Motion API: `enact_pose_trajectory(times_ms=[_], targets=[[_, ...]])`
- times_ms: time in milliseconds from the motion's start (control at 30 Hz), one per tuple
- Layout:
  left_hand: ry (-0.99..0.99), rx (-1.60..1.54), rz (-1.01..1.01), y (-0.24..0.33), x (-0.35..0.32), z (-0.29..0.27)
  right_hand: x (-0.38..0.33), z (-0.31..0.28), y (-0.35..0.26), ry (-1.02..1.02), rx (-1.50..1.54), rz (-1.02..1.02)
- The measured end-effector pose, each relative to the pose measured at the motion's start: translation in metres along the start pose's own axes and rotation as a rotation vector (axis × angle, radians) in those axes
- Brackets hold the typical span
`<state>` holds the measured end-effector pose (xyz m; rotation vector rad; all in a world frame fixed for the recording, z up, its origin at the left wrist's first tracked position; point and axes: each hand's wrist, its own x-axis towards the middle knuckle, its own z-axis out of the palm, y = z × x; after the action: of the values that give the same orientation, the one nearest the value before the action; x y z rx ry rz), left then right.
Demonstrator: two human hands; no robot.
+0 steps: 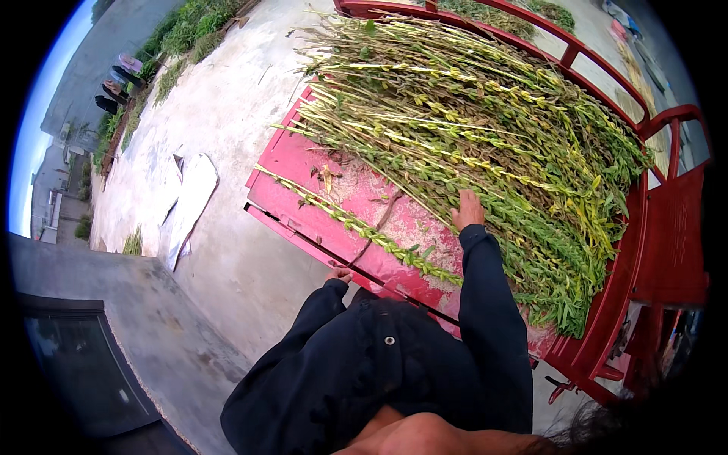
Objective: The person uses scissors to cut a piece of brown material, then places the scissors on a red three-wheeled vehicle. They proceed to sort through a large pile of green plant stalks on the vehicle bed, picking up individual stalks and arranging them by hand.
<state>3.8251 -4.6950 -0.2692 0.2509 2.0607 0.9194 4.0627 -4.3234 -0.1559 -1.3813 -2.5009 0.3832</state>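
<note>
Concrete yard (227, 114) fills the left half of your view, grey and stained. Red cart bed (334, 178) sits in front of you, with its red rail (607, 98) curving along the far and right side. No labels or signs readable anywhere; the red panel (675, 227) at right has raised marks, too blurred to make out.

Stalk pile (470, 129), green going yellow, covers most of the bed, cut ends pointing toward the left edge. One loose stalk (356, 227) lies apart across the bare red floor, running down toward your right arm.

Your right hand (469, 209) is flat on the near edge of the pile, fingers spread open, touching stalks, nothing clasped. Your left hand (339, 275) is at the bed's front lip; only the knuckles show past the dark sleeve, so you can't tell if it's gripping the lip or just resting.

White sheet (189, 201) lies crumpled on the concrete left of the cart, well apart from it. Weeds (186, 30) line the far edge of the yard. Row of shoes (117, 80) beside the weeds, small and bent by the lens. Dark window (83, 371) lower left, cut off by the rim. Cart's underside at lower right is in shadow, hard to read.
</note>
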Motion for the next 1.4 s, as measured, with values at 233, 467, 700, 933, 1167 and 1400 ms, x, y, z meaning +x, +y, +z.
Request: enact_pose_trajectory(times_ms=[233, 467, 700, 933, 1167, 1400], targets=[[-0.170, -0.769, -0.140, 0.091, 0.105, -0.088, 0.072, 0.042, -0.059, -0.250, -0.509, 0.362], [-0.374, -0.968, -0.116, 0.191, 0.228, -0.109, 0.087, 0.028, -0.082, -0.293, -0.566, 0.353], [-0.362, -0.965, -0.143, 0.256, 0.260, -0.099, 0.064, 0.026, -0.085, -0.358, -0.474, 0.296], [-0.184, -0.919, -0.152, 0.246, 0.250, -0.114, 0.029, 0.014, -0.093, -0.116, -0.408, 0.076], [-0.395, -1.247, -0.122, 0.227, 0.210, -0.116, -0.012, 0.019, -0.114, -0.109, -0.285, -0.066], [-0.198, -1.178, -0.281, 0.142, 0.208, -0.124, -0.064, 0.057, -0.128, -0.424, -0.253, 0.093]])
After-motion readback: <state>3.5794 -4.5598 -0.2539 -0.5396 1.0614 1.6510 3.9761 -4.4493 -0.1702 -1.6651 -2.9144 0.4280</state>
